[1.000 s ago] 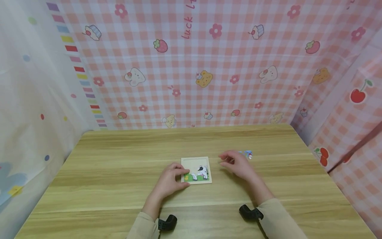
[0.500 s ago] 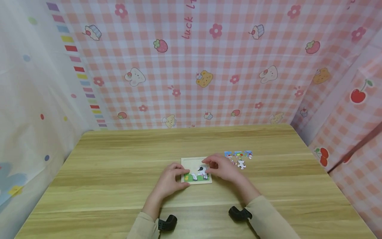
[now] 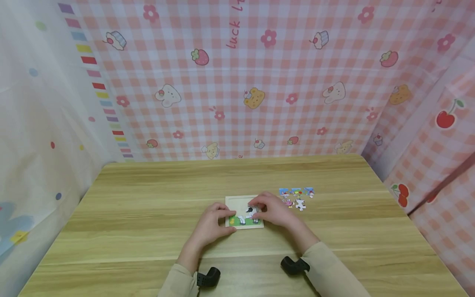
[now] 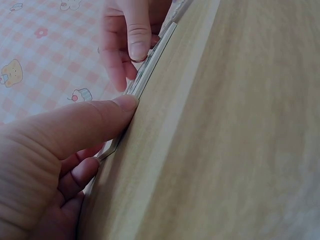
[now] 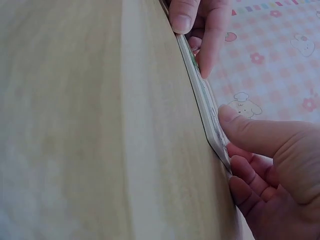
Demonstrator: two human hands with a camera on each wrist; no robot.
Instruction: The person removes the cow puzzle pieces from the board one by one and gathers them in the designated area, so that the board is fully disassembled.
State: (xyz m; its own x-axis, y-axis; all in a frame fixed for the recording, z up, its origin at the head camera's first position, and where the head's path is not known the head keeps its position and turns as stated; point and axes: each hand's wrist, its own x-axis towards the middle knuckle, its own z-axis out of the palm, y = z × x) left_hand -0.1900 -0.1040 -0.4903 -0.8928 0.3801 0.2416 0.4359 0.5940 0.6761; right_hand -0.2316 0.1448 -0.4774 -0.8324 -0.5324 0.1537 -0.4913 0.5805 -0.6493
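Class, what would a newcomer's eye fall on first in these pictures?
Probably the pink checked cloth, dotted with cartoon strawberries and cupcakes, behind the table. Next, the puzzle on the table, flanked by the left hand and right hand. To its right lie loose pieces, some partly bright blue.

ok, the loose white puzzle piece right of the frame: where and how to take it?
Probably pinch the white piece at its right end, across near and far edges, coming down from the right: it lies flat on the table, with the pink-marked piece close on its left and blue-topped pieces just beyond.
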